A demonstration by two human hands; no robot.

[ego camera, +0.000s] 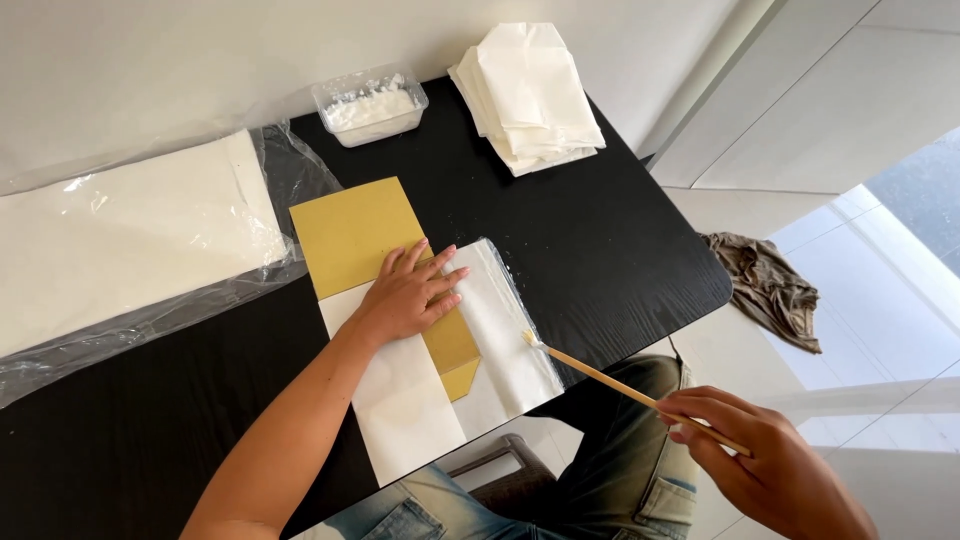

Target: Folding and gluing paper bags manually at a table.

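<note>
The left hand (408, 295) lies flat and open, fingers spread a little, pressing down on a yellow-brown card (372, 250) where it meets a white sheet of paper (420, 400). The card is long and lies at a slant on the black worktop (590, 230); its far end sticks out bare past the fingers, and its near end has a pointed corner that shows below the hand. The white sheet lies under and around the card, and one flap of it (505, 330) is on the right side of the card. The right hand (770, 460) is closed around a thin wooden stick brush (620, 385), held near its back end. The pale tip of the brush touches the right edge of the white flap, which looks a bit shiny there. The right hand is off the worktop, above the person's blue jeans (620, 480). Farther away, at the back of the worktop, stands a clear plastic tub (370, 103) with white paste in it. Beside it, on the right, sits a pile of folded white paper bags (530, 95). On the left lies a big stack of white sheets in a clear plastic wrap (120, 240). On the pale floor to the right lies a crumpled brown cloth (770, 285).
</note>
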